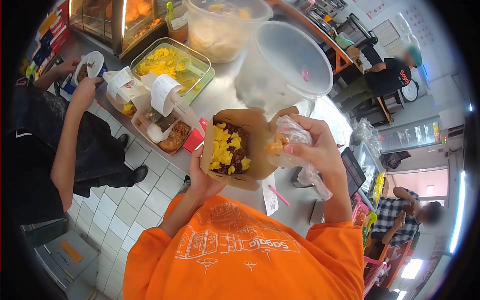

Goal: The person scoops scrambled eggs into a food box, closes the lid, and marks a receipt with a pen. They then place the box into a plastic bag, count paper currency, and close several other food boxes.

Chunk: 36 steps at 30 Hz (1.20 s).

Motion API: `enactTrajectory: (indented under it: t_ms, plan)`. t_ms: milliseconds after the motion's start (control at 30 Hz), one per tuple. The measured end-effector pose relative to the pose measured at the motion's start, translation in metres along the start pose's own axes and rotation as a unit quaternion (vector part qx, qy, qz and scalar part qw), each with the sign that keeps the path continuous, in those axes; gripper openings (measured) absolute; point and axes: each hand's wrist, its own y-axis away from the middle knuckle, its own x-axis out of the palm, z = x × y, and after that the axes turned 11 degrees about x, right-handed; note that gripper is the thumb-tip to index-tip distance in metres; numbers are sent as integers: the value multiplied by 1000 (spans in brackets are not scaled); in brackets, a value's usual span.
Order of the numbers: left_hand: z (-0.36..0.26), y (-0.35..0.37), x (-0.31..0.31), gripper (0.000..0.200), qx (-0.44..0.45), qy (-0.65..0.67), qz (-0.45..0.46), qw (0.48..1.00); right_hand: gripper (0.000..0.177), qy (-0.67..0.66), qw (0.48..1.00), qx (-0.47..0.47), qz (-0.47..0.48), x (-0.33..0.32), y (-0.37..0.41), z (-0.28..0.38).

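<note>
Orange shirt (240, 265): "Sagala" in white on chest, upside down in view. Black shirt (389, 80) on person at back: red lettering starting "Sag", rest unclear. Receipt slip (270, 194): print too small.

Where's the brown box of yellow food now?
Head view, centre: the brown box is in the left hand, just left of the plastic-covered right hand.

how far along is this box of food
Done: yellow pieces lie over dark filling in the box. In hand: the left hand holds the box, the right hand a golden piece in clear plastic. Apparently left: adding that piece and closing the box, whose flaps stand open.
</note>
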Motion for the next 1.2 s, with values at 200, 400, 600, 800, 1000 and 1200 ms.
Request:
enactTrajectory:
  t_ms: [200, 400, 600, 800, 1000, 1200]
  plan:
    - [-5, -1, -2, 58, 11, 16, 0, 1000, 30, -63, 995, 67, -43, -7, 2, -1]
    - [-6, 3, -8, 55, 58, 25, -2, 998, 24, 66, 976, 51, -201, -59, -7, -29]
    - [-5, 2, -15, 55, 77, 15, -2, 997, 31, 309, 907, -22, -287, -76, -23, -80]
    - [-5, -1, -15, 57, 70, 53, 64, 994, 25, 169, 949, -20, -267, -62, -6, -47]
    - [-8, -3, -7, 62, 53, -15, -43, 998, 24, 87, 972, -29, -215, -50, 17, -36]
    - [-38, 0, -14, 63, 73, -107, -69, 989, 23, 36, 953, -25, -299, -72, 48, -33]
